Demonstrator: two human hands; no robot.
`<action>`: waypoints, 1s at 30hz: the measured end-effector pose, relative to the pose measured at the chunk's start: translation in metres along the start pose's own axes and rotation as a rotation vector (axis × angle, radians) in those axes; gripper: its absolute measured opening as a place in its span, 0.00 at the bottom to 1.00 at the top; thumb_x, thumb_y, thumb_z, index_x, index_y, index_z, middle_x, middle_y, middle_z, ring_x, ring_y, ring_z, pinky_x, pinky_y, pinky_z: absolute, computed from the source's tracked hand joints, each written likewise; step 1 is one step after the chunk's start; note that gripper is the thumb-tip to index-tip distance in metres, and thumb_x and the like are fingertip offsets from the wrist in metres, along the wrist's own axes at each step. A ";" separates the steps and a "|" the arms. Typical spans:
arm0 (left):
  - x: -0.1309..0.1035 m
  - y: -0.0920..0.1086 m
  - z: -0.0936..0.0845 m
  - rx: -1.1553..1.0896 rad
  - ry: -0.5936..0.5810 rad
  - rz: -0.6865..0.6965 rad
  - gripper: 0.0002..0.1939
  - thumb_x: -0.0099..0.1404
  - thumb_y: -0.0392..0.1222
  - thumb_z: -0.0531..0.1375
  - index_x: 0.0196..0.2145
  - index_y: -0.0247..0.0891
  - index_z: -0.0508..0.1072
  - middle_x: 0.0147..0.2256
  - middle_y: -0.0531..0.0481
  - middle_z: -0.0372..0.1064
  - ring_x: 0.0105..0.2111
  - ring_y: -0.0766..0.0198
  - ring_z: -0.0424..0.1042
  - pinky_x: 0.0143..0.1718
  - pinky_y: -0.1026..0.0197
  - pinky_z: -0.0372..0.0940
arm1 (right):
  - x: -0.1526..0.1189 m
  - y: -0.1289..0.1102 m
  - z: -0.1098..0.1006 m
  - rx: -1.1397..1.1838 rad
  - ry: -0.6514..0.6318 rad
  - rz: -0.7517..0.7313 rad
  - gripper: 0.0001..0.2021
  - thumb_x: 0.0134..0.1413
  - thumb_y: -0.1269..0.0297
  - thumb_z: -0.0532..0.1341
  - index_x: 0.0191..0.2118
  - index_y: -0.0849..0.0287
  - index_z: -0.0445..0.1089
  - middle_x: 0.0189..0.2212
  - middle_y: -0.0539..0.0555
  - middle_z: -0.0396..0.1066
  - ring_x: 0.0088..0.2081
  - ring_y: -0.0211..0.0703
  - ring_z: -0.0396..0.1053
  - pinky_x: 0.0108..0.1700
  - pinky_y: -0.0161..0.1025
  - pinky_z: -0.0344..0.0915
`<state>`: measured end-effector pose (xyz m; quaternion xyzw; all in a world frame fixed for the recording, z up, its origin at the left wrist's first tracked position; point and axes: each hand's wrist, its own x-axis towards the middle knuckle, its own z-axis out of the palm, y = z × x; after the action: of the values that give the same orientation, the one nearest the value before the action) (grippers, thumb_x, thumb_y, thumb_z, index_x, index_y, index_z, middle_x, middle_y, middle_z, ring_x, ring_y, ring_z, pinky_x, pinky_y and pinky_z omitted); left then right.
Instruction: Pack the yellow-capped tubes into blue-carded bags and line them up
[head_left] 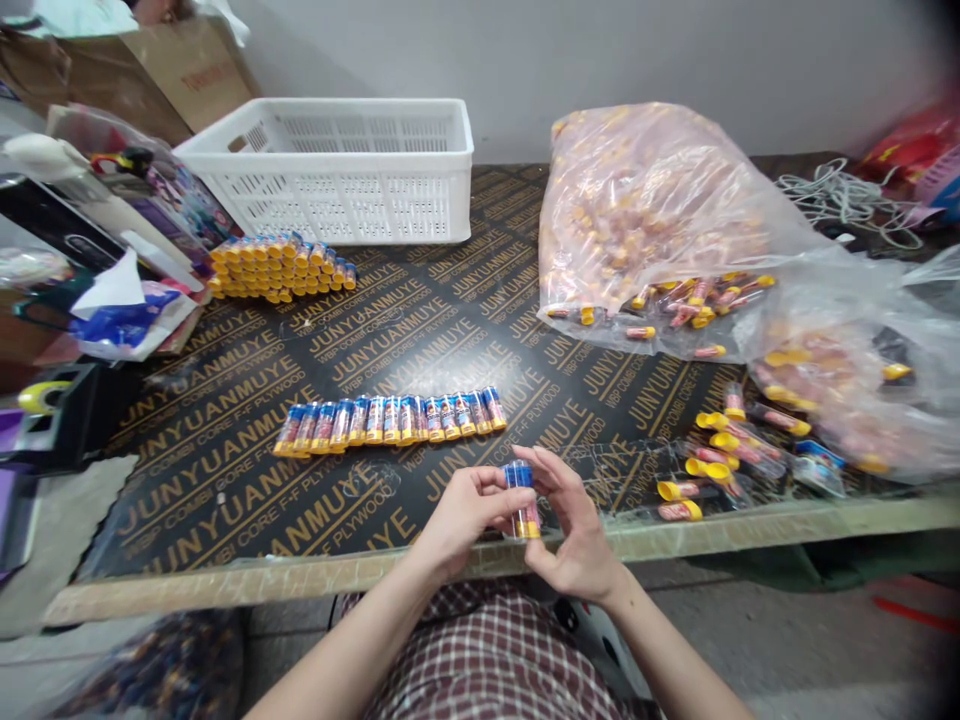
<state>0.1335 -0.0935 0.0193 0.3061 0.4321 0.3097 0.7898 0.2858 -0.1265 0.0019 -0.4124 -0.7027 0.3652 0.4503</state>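
Observation:
Just over the table's front edge, my left hand [469, 515] pinches a small clear plastic tube [523, 505] with a blue top, a yellow bottom and a printed label. Around the same tube curls my right hand [574, 525], its fingertips at the blue top and its thumb at the yellow bottom. Behind my hands a row of similar tubes [390, 420] stretches leftward, side by side, blue ends away from me. Loose tubes with yellow ends [724, 450] lie scattered to the right of my right hand; no blue top shows on most of them.
A stack of capped tubes [277, 268] lies at the back left, before a white plastic basket [352, 200]. A large clear bag [645, 200] full of tubes slumps at the back right. Tissues [127, 305] and a tape dispenser [64, 405] are at left, a coiled cable [847, 205] far right.

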 end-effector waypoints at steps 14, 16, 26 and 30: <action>0.031 0.072 -0.071 1.673 0.787 0.279 0.21 0.60 0.51 0.58 0.48 0.37 0.66 0.32 0.43 0.74 0.34 0.50 0.74 0.31 0.59 0.59 | -0.001 0.008 -0.033 -0.290 0.098 0.103 0.32 0.54 0.67 0.59 0.63 0.51 0.49 0.63 0.58 0.46 0.59 0.52 0.56 0.59 0.54 0.57; 0.031 0.070 -0.072 1.718 0.796 0.319 0.20 0.61 0.50 0.57 0.48 0.37 0.66 0.35 0.41 0.74 0.35 0.49 0.73 0.31 0.59 0.58 | -0.002 0.009 -0.047 -0.426 0.082 0.105 0.25 0.55 0.66 0.58 0.59 0.52 0.57 0.61 0.58 0.52 0.59 0.52 0.56 0.58 0.54 0.58; 0.020 0.008 -0.028 1.353 0.298 0.370 0.13 0.59 0.51 0.60 0.29 0.39 0.73 0.30 0.48 0.72 0.31 0.60 0.70 0.32 0.62 0.57 | -0.036 0.071 -0.170 -1.170 -0.145 0.228 0.16 0.48 0.74 0.52 0.39 0.61 0.75 0.37 0.60 0.72 0.39 0.53 0.68 0.41 0.49 0.65; 0.022 -0.013 -0.020 1.253 0.297 0.284 0.08 0.55 0.45 0.64 0.28 0.38 0.72 0.29 0.49 0.72 0.30 0.60 0.69 0.31 0.62 0.56 | -0.037 0.086 -0.179 -1.191 -0.217 0.171 0.16 0.45 0.76 0.54 0.37 0.58 0.76 0.34 0.59 0.72 0.34 0.50 0.68 0.35 0.46 0.63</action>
<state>0.1289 -0.0813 -0.0100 0.7161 0.5902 0.1397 0.3454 0.4840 -0.1007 -0.0271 -0.6088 -0.7923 -0.0157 0.0372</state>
